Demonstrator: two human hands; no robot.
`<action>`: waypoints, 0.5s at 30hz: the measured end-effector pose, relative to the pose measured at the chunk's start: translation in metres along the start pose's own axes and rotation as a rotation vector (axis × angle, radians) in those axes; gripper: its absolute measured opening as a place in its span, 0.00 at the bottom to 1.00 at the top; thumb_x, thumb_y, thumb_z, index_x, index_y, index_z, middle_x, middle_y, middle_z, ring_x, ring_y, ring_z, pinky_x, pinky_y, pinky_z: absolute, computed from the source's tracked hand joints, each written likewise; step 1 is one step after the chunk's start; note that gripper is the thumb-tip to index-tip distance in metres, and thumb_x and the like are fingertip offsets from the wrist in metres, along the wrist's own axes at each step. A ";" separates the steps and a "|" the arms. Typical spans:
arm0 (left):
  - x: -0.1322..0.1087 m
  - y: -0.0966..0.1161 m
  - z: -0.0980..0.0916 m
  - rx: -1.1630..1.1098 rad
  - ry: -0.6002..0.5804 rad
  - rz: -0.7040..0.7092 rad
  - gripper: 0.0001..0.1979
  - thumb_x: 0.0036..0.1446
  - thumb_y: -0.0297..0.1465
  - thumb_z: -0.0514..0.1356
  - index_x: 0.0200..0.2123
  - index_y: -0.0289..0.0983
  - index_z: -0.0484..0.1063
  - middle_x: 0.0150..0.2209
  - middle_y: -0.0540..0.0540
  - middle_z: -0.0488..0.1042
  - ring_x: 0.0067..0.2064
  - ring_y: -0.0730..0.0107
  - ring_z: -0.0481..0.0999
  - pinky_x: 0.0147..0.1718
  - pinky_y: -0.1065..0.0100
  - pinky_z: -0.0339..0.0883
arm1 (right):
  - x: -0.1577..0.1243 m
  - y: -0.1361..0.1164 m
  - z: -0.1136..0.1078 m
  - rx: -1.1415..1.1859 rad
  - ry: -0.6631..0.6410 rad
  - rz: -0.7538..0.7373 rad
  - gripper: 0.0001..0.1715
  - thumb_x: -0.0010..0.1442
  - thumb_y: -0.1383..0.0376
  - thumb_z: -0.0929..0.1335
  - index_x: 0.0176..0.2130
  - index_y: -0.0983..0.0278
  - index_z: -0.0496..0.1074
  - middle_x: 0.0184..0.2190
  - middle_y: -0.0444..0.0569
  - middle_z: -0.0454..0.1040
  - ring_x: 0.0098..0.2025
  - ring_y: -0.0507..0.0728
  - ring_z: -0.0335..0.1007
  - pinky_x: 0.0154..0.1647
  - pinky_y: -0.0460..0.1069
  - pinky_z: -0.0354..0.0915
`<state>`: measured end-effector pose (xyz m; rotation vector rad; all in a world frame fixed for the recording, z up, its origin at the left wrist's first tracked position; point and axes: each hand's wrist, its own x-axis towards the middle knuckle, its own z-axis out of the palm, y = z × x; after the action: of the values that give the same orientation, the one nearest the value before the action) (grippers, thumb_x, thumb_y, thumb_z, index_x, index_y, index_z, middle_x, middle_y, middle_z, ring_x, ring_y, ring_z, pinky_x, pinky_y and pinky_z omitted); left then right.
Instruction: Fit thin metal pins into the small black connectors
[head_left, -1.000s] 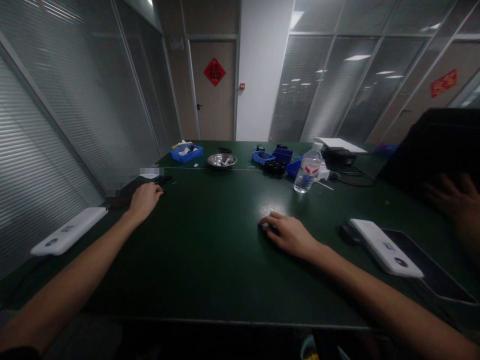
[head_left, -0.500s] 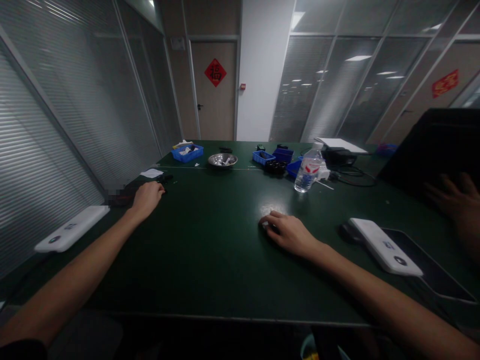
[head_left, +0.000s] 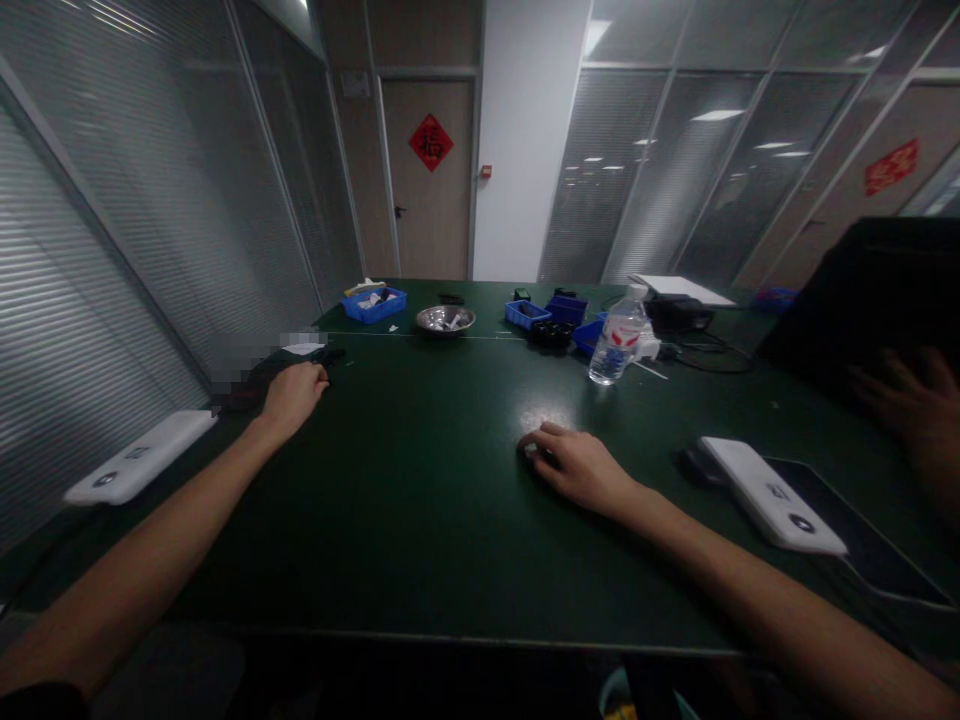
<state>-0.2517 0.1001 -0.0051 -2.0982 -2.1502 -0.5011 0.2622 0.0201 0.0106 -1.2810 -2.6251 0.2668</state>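
My left hand [head_left: 295, 396] rests on the dark green table [head_left: 420, 480] at the left, its fingers curled in. Whatever lies under those fingers is hidden. Beside it are a dark object [head_left: 251, 388], partly blurred out, and a small black item [head_left: 328, 356] just beyond. Nearer the middle, my right hand [head_left: 574, 465] lies low on the tabletop with bent fingers and thumb drawn together. A small pale bit shows at its fingertips, too little to name. A clear water bottle [head_left: 616, 340] stands upright beyond this hand.
White power banks [head_left: 776, 495] [head_left: 142, 460] lie outside each forearm. Toward the back are a metal bowl [head_left: 445, 321], blue baskets [head_left: 375, 305] [head_left: 527, 315] and cables [head_left: 712, 345]. At right, another person's hand [head_left: 911, 395] is beside a dark screen-like panel [head_left: 870, 290].
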 end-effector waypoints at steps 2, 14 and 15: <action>0.000 0.001 -0.001 0.041 0.016 0.006 0.11 0.64 0.32 0.57 0.43 0.33 0.78 0.47 0.34 0.78 0.52 0.45 0.76 0.51 0.51 0.70 | 0.000 0.001 0.001 0.001 0.009 -0.005 0.16 0.70 0.65 0.64 0.55 0.59 0.74 0.47 0.50 0.75 0.40 0.56 0.74 0.40 0.49 0.64; -0.001 0.001 0.001 0.126 0.056 0.111 0.09 0.63 0.29 0.56 0.39 0.34 0.77 0.43 0.37 0.79 0.48 0.52 0.77 0.47 0.57 0.71 | -0.001 0.001 0.000 0.020 0.025 -0.015 0.17 0.69 0.65 0.65 0.56 0.59 0.74 0.46 0.52 0.75 0.39 0.57 0.74 0.40 0.49 0.64; -0.001 0.001 0.001 0.133 0.062 0.117 0.09 0.63 0.29 0.56 0.39 0.34 0.77 0.42 0.36 0.79 0.47 0.51 0.77 0.46 0.57 0.71 | -0.001 0.001 0.000 0.022 0.026 -0.015 0.17 0.69 0.65 0.65 0.56 0.59 0.74 0.46 0.52 0.76 0.39 0.57 0.74 0.40 0.49 0.64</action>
<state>-0.2503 0.0990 -0.0066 -2.0927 -1.9560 -0.3934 0.2629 0.0200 0.0099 -1.2486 -2.6015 0.2740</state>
